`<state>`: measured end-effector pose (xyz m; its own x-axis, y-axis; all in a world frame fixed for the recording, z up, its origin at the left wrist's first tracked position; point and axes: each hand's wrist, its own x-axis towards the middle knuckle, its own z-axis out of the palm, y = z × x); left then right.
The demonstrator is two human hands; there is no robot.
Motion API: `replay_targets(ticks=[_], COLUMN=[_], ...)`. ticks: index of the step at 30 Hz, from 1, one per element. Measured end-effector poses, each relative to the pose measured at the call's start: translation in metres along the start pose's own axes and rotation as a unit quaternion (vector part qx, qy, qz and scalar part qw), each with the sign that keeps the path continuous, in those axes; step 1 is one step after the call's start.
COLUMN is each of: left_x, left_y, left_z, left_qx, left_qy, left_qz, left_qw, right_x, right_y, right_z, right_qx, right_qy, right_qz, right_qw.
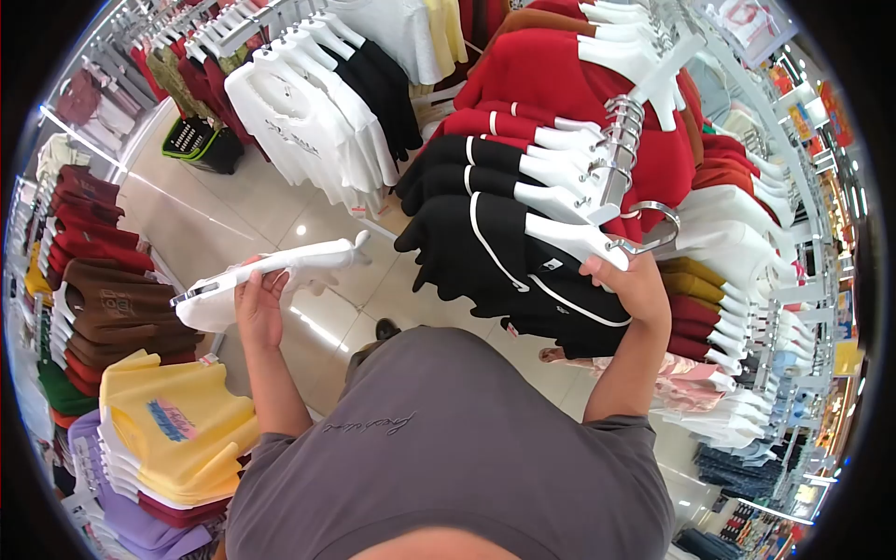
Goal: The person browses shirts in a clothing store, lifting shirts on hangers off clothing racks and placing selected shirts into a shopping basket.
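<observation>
My left hand (pixel 261 287) is closed around a white hanger (pixel 322 254), held out over the floor on the left. A white garment (pixel 210 313) hangs from it, seen mostly edge-on. On the other side, my right hand (pixel 623 280) grips the shoulder of another white hanger (pixel 574 235). This one carries a black top with white trim (pixel 485 233). Its metal hook (pixel 665 224) sits at the end of the rack's metal arm (pixel 616 173), and whether it rests on the arm I cannot tell. More black and red tops (pixel 551 70) hang behind it.
White shirts (pixel 299 121) hang on a rack ahead. A black and green shopping basket (pixel 201 145) stands on the tiled floor (pixel 201 201). Yellow shirts (pixel 177 425) and brown shirts (pixel 121 317) hang close on my left. Further racks with mustard and dark red tops (pixel 686 308) line the right.
</observation>
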<state>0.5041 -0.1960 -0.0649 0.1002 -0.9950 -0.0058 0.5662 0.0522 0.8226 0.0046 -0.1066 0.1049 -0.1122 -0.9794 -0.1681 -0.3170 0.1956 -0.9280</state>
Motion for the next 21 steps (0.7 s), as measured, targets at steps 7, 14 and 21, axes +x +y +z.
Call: replay_targets(ticks=[7,14,21], left_x=[0.001,0.012,0.030], left_y=[0.000,0.009,0.016], left_z=[-0.011,-0.016,-0.018], left_qx=[-0.021,-0.038,-0.036], left_qy=[0.021,-0.013,-0.053], left_qz=[-0.018,-0.040,-0.059], left_qw=[0.999,0.998,0.996], right_x=[0.027,0.026,-0.005], right_y=[0.011,0.018,-0.009], right_z=[0.017,0.030,0.027], right_qx=[-0.022,-0.004,0.002], right_qy=[-0.008,0.024,0.206], right_qz=[0.031,0.029,-0.093], right_qw=[0.999,0.999,0.974])
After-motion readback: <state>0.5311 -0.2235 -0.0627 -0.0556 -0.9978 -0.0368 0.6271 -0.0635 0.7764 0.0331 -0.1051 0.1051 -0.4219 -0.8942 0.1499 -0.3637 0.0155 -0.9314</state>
